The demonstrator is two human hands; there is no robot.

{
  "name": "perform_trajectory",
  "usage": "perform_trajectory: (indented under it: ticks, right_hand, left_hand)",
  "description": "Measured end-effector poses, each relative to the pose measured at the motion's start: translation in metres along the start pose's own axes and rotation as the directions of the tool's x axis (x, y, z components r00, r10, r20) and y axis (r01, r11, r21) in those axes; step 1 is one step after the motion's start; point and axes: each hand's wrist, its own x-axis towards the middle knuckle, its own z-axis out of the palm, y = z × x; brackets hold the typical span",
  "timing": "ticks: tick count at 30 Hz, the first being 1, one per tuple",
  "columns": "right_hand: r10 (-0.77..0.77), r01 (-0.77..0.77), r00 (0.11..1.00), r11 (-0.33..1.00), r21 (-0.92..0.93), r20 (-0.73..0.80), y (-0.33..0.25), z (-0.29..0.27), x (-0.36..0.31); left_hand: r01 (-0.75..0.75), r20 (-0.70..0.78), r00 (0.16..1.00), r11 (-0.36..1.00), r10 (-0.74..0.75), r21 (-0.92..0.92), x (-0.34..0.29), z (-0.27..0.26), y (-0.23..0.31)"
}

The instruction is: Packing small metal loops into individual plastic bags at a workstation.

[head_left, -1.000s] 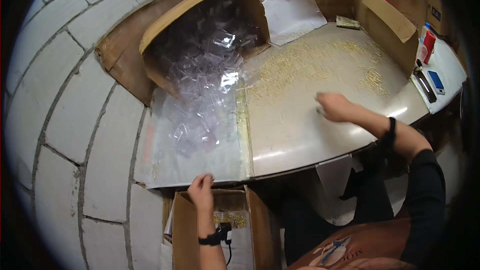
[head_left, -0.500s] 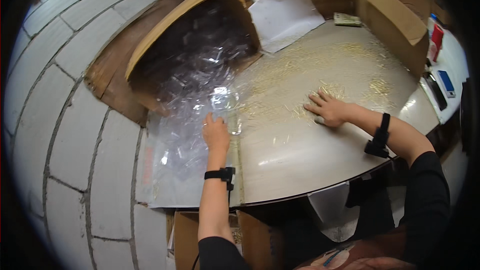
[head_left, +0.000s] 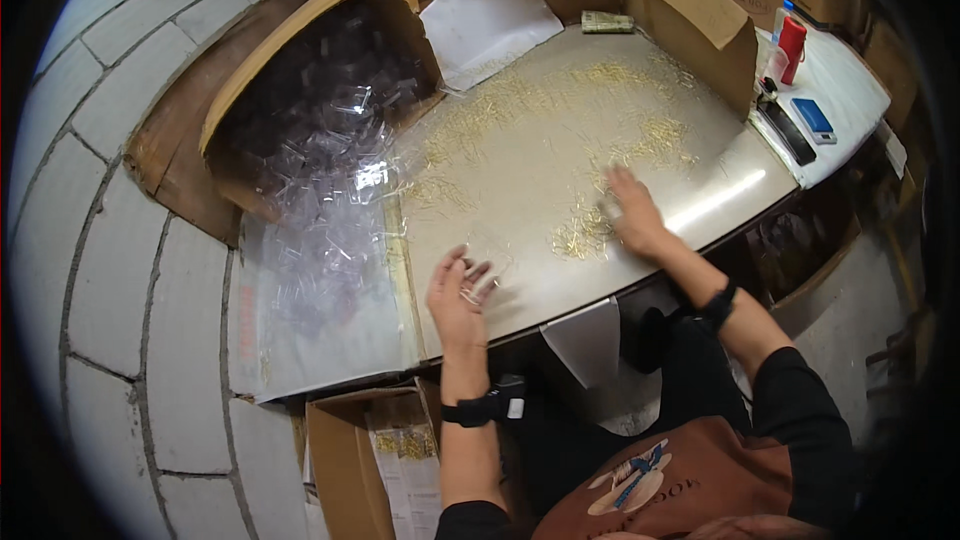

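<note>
My left hand [head_left: 460,298] is over the near left of the metal tabletop [head_left: 530,290], palm partly turned up and fingers curled. A see-through plastic box [head_left: 492,255] shows faintly at its fingertips; blur hides its exact shape. My right hand [head_left: 637,215] is stretched out flat with nothing gripped, at the right side of a small heap of thin gold-coloured pins [head_left: 580,232]. More gold pins [head_left: 655,140] are strewn over the far part of the tabletop. To the left, a pile of clear plastic boxes [head_left: 325,180] spills from a tipped cardboard box [head_left: 225,120].
Cardboard walls [head_left: 690,5] and a white sheet [head_left: 490,30] edge the tabletop's far side. On a white surface at right are a red bottle [head_left: 791,45] and a blue-topped device [head_left: 813,118]. An open carton [head_left: 345,450] with gold pins stands below the near edge.
My left hand has left the clear boxes and moved right, over the metal top. My right hand has drawn nearer, and a heap of pins now lies beside it. The view has shifted right.
</note>
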Motion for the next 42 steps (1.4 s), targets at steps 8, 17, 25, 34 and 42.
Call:
perform_trajectory:
  ticks: [8, 17, 25, 34, 42]
  right_hand:
    - [-0.206, 0.116, 0.92, 0.956, 0.269, 0.334, -0.055, 0.023, -0.006]
    - [-0.232, 0.219, 0.958, 0.971, 0.091, 0.17, -0.081, 0.041, -0.021]
    - [-0.343, 0.362, 0.925, 0.926, -0.105, 0.165, -0.106, 0.042, -0.098]
    - [-0.374, 0.284, 0.888, 0.903, 0.321, 0.267, -0.076, -0.022, -0.172]
    - [-0.244, 0.105, 0.922, 0.905, 0.413, 0.301, -0.053, 0.0, -0.207]
  left_hand:
    - [0.21, 0.128, 0.973, 0.966, -0.192, -0.148, -0.096, -0.021, -0.019]
    - [0.559, 0.05, 0.824, 0.824, -0.565, 0.096, -0.186, -0.131, -0.174]
    - [0.714, 0.347, 0.683, 0.688, -0.642, -0.133, -0.168, -0.052, -0.204]
    - [0.661, 0.325, 0.742, 0.723, -0.587, -0.202, -0.175, -0.056, -0.207]
    - [0.651, 0.285, 0.757, 0.72, -0.588, -0.242, -0.185, -0.072, -0.23]
